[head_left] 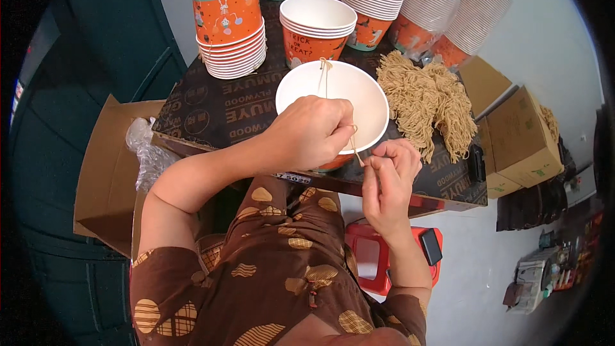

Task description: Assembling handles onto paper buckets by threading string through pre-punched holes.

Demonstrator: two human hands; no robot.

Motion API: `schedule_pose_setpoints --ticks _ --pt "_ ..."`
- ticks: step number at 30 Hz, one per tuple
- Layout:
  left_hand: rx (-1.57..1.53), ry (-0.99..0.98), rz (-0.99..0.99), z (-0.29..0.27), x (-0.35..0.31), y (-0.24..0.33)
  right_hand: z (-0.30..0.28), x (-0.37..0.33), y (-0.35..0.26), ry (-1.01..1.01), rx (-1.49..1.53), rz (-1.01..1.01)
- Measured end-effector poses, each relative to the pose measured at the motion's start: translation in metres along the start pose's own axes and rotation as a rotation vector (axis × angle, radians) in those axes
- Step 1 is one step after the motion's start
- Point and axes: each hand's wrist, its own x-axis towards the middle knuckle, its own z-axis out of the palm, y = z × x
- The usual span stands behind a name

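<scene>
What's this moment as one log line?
left hand: gripping cord over bucket | right hand: pinching cord end | cord heap: right of bucket

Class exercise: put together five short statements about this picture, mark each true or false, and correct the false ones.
1. The left hand is over the open cup. True.
2. The string heap lies left of the open cup. False: the string heap lies on its right.
3. The right hand holds thin string at the cup's near rim. True.
4. The leftmost cup stack stands rims up. False: the leftmost cup stack is upside down.
5. The red stool is lower than the tabletop. True.
</scene>
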Motion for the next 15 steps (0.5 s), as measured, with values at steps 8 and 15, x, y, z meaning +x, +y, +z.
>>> schedule_pose_setpoints --ticks 8,15 --pt "-0.046 -0.004 -0.039 0.001 0.0 0.004 0.002 0.002 -0.008 0.048 0.196 0.12" --pt "-0.094 -0.02 -0.057 -0.007 0.004 0.003 0.011 0.004 -0.005 0.053 0.181 0.067"
